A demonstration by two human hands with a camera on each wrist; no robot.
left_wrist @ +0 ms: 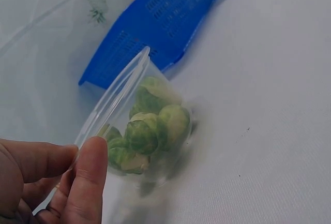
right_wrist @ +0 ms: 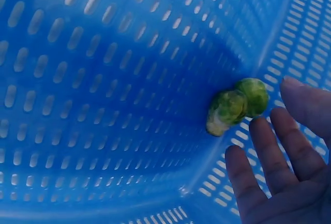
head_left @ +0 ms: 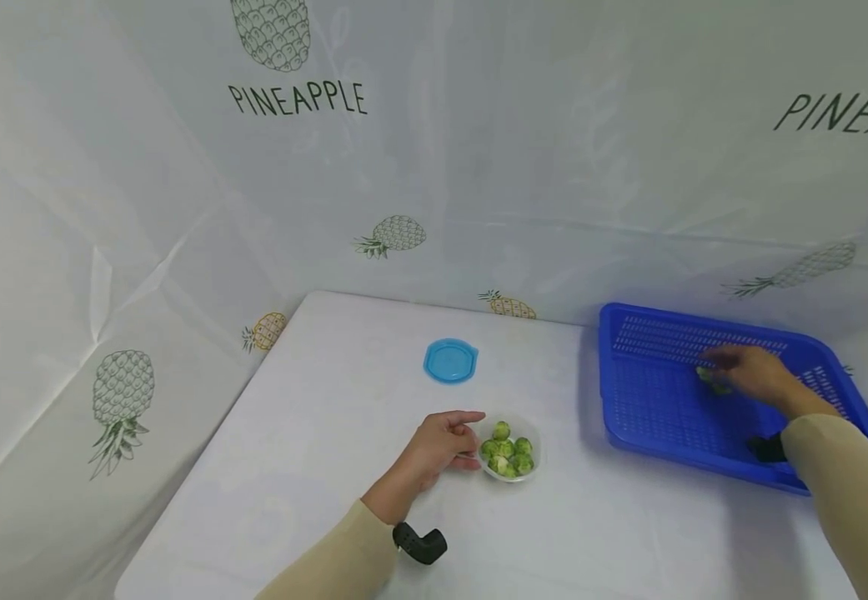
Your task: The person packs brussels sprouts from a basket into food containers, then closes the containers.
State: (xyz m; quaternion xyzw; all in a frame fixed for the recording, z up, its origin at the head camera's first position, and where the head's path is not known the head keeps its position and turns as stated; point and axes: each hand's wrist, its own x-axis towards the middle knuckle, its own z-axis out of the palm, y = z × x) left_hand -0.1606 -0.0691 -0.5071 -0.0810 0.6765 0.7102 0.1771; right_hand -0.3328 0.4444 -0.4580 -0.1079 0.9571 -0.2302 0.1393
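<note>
My left hand (head_left: 443,447) holds the edge of a small clear plastic bowl (left_wrist: 118,93). In the left wrist view, thumb and fingers pinch its rim. Several green Brussels sprouts (head_left: 504,450) lie inside the bowl. Over on the right, my right hand (right_wrist: 283,169) reaches into a blue perforated basket (head_left: 651,404) with its fingers extended. Two Brussels sprouts (right_wrist: 230,109) sit together on the basket's bottom near the wall, just beyond those fingertips. A small gap separates the fingers from the sprouts in the right wrist view.
A light blue lid (head_left: 451,362) lies flat on the white table (head_left: 313,417), behind the bowl. White sheeting (head_left: 479,150) printed with pineapples hangs around the table's back and left sides. The basket's raised rim surrounds the right hand.
</note>
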